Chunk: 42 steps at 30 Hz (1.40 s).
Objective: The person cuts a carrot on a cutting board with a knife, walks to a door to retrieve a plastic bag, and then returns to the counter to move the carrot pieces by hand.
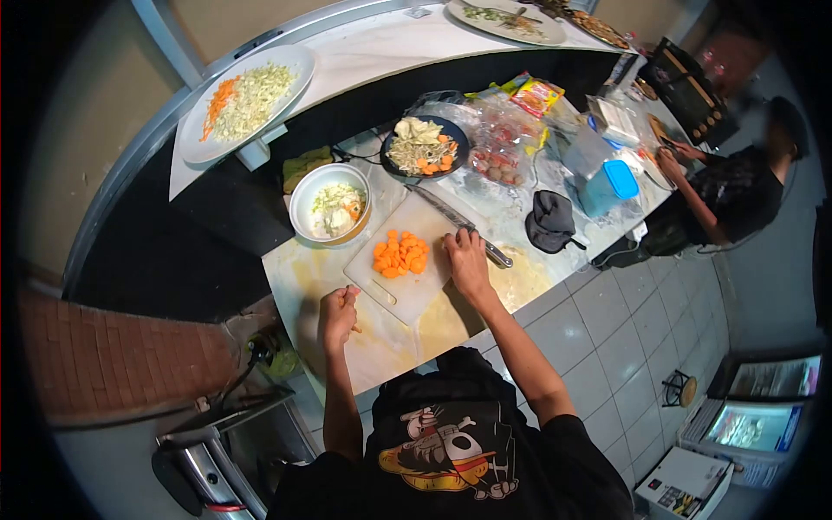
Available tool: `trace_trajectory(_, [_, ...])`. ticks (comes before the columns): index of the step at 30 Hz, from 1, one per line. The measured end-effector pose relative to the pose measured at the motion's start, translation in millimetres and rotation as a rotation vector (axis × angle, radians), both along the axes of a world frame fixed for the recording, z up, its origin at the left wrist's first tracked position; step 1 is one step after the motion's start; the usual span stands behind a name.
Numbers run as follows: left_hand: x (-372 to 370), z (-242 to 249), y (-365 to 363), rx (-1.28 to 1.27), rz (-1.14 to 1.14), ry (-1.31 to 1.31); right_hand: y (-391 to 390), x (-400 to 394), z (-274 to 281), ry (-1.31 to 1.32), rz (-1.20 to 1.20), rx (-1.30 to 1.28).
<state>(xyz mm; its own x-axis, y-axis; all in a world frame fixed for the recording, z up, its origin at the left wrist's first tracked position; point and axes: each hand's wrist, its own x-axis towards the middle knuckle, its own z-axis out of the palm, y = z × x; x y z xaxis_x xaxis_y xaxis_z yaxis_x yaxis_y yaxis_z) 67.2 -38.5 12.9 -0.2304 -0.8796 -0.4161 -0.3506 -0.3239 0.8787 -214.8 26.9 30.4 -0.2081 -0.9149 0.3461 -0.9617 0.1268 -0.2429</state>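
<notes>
A white cutting board (362,257) lies on the worktop in front of me, with a pile of sliced carrots (401,255) on it. My left hand (340,316) is closed beside the board's near left edge; what its fingers hold, if anything, is hidden. At the right edge of the board, the bent fingers of my right hand (468,260) grip the rim. Close by that hand lies a knife (449,211), its dark handle pointing towards me on the right. Past the board's far left side stands a white bowl (299,204) of shredded vegetables and a pale lump.
A dark plate (464,143) of vegetables stands behind the board. Plastic bags (503,143), a black cap (552,221) and a blue-lidded container (607,189) sit further right. A raised shelf holds a platter of shredded cabbage and carrot (290,69). Another person (737,191) works at the right.
</notes>
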Motion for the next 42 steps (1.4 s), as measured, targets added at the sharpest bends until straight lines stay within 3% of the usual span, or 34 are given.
trace_trajectory(1, [5,-6,-2,-0.107,-0.095,-0.161,0,3,-1,0.007,-0.017,0.001])
trace_trajectory(3, [7,-18,-5,-0.216,-0.131,-0.187,-2,9,-2,0.013,-0.045,0.037])
trace_trajectory(5, [4,-19,-2,-0.533,-0.178,-0.358,-3,14,-1,0.018,-0.064,0.064])
trace_trajectory(11, [-12,14,13,-0.681,-0.209,-0.488,-9,18,-5,0.038,-0.141,0.084])
trace_trajectory(20, [-8,12,16,-0.697,-0.130,-0.523,-16,17,-7,-0.035,-0.135,0.097])
trace_trajectory(37, [-9,0,14,-0.783,-0.080,-0.624,-17,-2,-22,-0.462,-0.021,-0.221])
trace_trajectory(40, [1,-11,6,-0.696,-0.050,-0.471,-11,-1,-11,-0.556,-0.036,-0.230])
trace_trajectory(42, [10,-19,-4,-0.837,-0.042,-0.243,-8,-4,-8,-0.584,-0.096,-0.149])
